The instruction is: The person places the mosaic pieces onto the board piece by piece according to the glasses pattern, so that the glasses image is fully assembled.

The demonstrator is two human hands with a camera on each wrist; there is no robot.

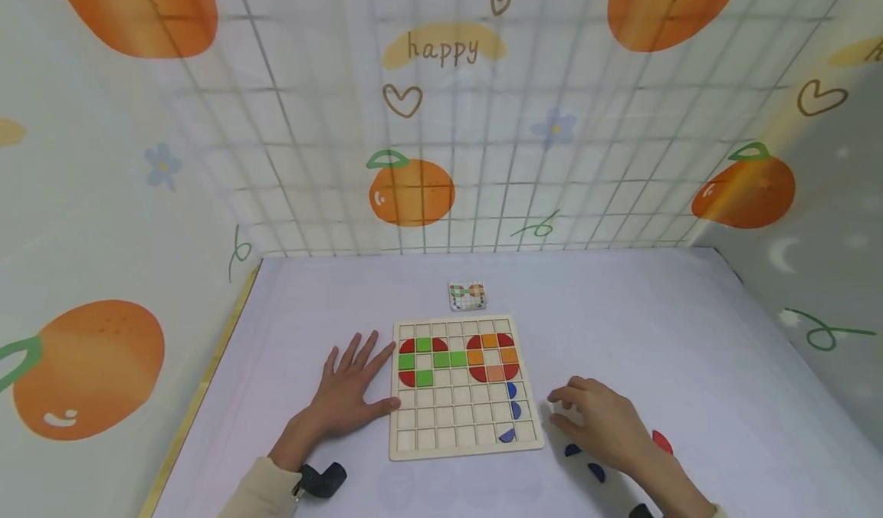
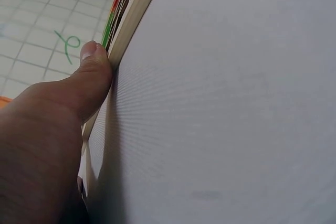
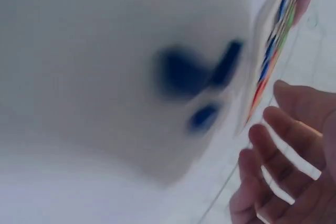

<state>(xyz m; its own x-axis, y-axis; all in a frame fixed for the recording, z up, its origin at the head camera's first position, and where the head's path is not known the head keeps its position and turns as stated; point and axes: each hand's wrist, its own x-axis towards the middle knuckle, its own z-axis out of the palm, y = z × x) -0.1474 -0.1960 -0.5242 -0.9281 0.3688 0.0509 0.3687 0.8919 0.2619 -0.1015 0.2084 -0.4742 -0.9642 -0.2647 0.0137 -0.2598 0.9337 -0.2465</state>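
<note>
A wooden grid board [image 1: 444, 418] lies on the table with colored flat pieces in its cells. My left hand [image 1: 348, 391] rests flat with spread fingers at the board's left side, thumb and index fingertip at its edge. To the right of the board hovers my right hand [image 1: 600, 418], its fingers loosely bent and nothing visible between them in the right wrist view. Below that hand lie a blue half-round piece [image 1: 572, 450] and another blue piece [image 1: 596, 472]. Blue pieces [image 1: 516, 410] also sit in the board's right columns, the lowest one [image 1: 507, 435] tilted in its cell.
Behind the board lies a small pattern card [image 1: 467, 296] with a printed grid design. A red piece [image 1: 662, 441] is beside my right wrist. Red, green [image 1: 424, 345] and orange [image 1: 490, 341] pieces fill upper cells. A patterned curtain [image 1: 414, 119] hangs behind the table.
</note>
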